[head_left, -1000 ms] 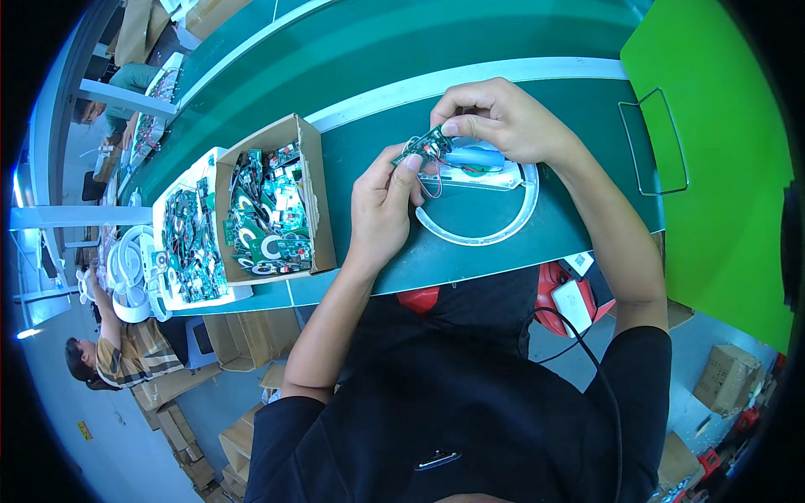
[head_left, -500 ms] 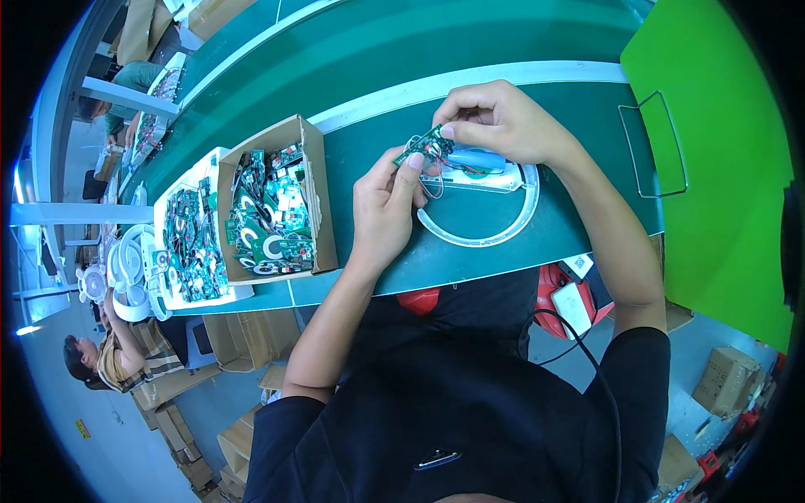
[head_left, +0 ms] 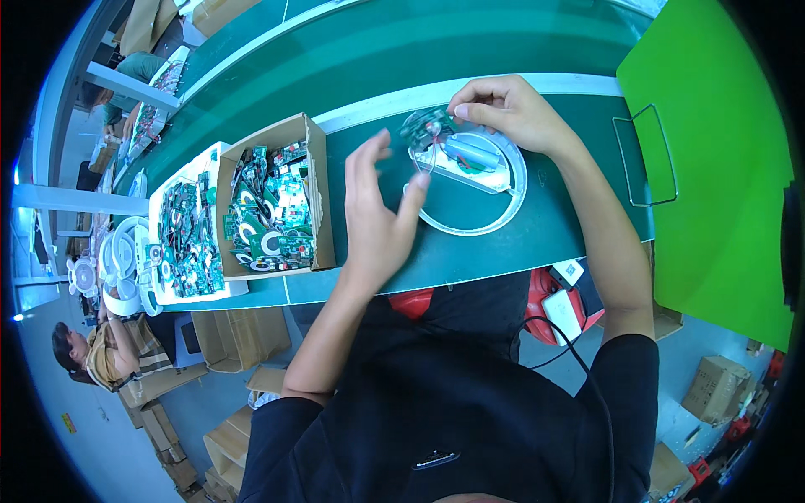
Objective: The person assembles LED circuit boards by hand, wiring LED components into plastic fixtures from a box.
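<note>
My right hand point(head_left: 511, 113) pinches the edge of a green circuit board point(head_left: 426, 129), which is blurred by motion. Thin wires run from the board down to a white ring-shaped housing point(head_left: 518, 204) lying on the green bench. Inside the housing's flat section sits a blue cylindrical battery point(head_left: 472, 154). My left hand point(head_left: 377, 214) is off the board, its fingers apart and nothing in them, just left of the housing.
A cardboard box point(head_left: 323, 189) full of circuit boards stands to the left, beside a white tray point(head_left: 220, 291) heaped with more boards. White ring parts point(head_left: 126, 260) lie farther left. A green panel point(head_left: 713, 168) with a wire handle rises at the right. Co-workers sit at the left.
My left hand has let go of the circuit board and opened, drawing away to the left. My right hand keeps the board, which has shifted slightly up, uncovering more of the housing and battery.
</note>
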Tool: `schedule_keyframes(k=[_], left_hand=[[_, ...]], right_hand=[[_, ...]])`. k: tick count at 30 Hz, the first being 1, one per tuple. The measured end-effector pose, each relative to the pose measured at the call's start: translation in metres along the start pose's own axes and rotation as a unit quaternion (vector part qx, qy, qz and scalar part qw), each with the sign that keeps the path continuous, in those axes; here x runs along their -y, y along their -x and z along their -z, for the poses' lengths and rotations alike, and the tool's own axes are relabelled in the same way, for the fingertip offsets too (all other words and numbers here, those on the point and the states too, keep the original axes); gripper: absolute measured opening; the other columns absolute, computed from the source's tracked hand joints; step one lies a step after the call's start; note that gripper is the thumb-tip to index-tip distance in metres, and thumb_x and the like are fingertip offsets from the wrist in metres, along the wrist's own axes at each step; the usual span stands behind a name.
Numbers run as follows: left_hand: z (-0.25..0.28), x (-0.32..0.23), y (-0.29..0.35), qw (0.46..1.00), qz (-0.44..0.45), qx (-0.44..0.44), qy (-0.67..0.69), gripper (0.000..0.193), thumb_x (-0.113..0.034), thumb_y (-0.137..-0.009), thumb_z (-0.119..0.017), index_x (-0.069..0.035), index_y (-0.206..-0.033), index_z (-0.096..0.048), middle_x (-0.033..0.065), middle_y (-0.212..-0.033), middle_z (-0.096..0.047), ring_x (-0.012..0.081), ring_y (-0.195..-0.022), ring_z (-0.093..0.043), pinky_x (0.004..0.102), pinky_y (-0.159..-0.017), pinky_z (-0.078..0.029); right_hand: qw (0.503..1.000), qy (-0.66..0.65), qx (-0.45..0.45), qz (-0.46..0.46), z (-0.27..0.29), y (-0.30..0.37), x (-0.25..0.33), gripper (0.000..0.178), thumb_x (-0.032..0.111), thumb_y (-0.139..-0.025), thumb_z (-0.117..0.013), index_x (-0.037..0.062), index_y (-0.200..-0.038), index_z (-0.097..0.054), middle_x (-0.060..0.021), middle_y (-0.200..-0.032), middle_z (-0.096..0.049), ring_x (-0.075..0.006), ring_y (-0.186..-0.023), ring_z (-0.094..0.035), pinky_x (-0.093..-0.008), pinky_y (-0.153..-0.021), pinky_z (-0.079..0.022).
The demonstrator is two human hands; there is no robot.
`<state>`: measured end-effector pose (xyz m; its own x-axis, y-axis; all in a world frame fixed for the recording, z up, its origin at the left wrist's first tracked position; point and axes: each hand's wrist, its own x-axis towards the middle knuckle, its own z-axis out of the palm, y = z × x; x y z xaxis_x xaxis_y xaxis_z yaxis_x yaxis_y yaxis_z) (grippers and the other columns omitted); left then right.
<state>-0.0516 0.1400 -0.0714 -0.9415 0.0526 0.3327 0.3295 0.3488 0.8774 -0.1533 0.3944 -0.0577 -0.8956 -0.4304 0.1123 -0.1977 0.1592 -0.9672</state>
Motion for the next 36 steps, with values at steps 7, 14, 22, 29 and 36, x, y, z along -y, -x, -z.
schedule_keyframes(k=[7,14,22,29,36], left_hand=[[0.055,-0.034,0.080,0.970,-0.063,0.176,-0.158,0.057,-0.013,-0.092,-0.082,-0.002,-0.144,-0.060,0.0223,-0.141,-0.063,0.0426,-0.137,-0.057,0.0505,-0.117,-0.044],[0.119,-0.071,0.099,0.980,-0.031,0.194,-0.005,0.035,-0.009,-0.102,-0.072,-0.001,-0.135,-0.067,0.0105,-0.101,-0.076,0.0299,-0.093,-0.076,0.0407,-0.084,-0.061],[0.189,-0.033,0.070,0.934,-0.137,-0.064,-0.323,0.026,0.001,-0.095,-0.072,-0.002,-0.120,-0.073,0.0141,-0.108,-0.075,0.0308,-0.102,-0.073,0.0400,-0.091,-0.056],[0.233,0.021,0.017,0.925,-0.054,-0.043,-0.374,0.033,-0.011,-0.101,-0.070,-0.001,-0.133,-0.069,0.0202,-0.124,-0.070,0.0397,-0.121,-0.063,0.0476,-0.106,-0.049],[0.254,0.046,-0.026,0.908,-0.083,0.009,-0.410,0.028,-0.015,-0.098,-0.074,-0.002,-0.123,-0.077,0.0199,-0.117,-0.072,0.0413,-0.115,-0.065,0.0493,-0.103,-0.050]], right_hand=[[0.980,0.187,0.019,-0.058,0.016,-0.004,-0.001,0.030,0.016,-0.090,-0.082,0.0006,-0.114,-0.072,0.0012,-0.074,-0.059,-0.0081,-0.068,-0.053,-0.0309,-0.059,-0.044],[0.952,0.271,0.047,-0.132,0.029,0.017,0.010,0.022,0.013,-0.090,-0.080,0.0001,-0.107,-0.076,0.0043,-0.060,-0.050,-0.0046,-0.056,-0.044,-0.0286,-0.055,-0.036],[0.972,0.208,-0.071,-0.089,0.032,0.000,-0.013,0.031,0.011,-0.092,-0.076,-0.0044,-0.119,-0.073,-0.0001,-0.057,-0.057,-0.0058,-0.051,-0.052,-0.0278,-0.051,-0.038],[0.938,-0.029,-0.326,-0.114,0.043,-0.014,-0.031,0.058,0.016,-0.106,-0.068,-0.0099,-0.154,-0.048,-0.0172,-0.110,-0.077,-0.0188,-0.081,-0.074,-0.0286,-0.069,-0.059],[0.959,0.083,-0.266,-0.050,0.027,-0.013,-0.029,0.058,0.013,-0.104,-0.068,-0.0061,-0.156,-0.051,-0.0183,-0.138,-0.073,-0.0191,-0.113,-0.072,-0.0323,-0.095,-0.058]])
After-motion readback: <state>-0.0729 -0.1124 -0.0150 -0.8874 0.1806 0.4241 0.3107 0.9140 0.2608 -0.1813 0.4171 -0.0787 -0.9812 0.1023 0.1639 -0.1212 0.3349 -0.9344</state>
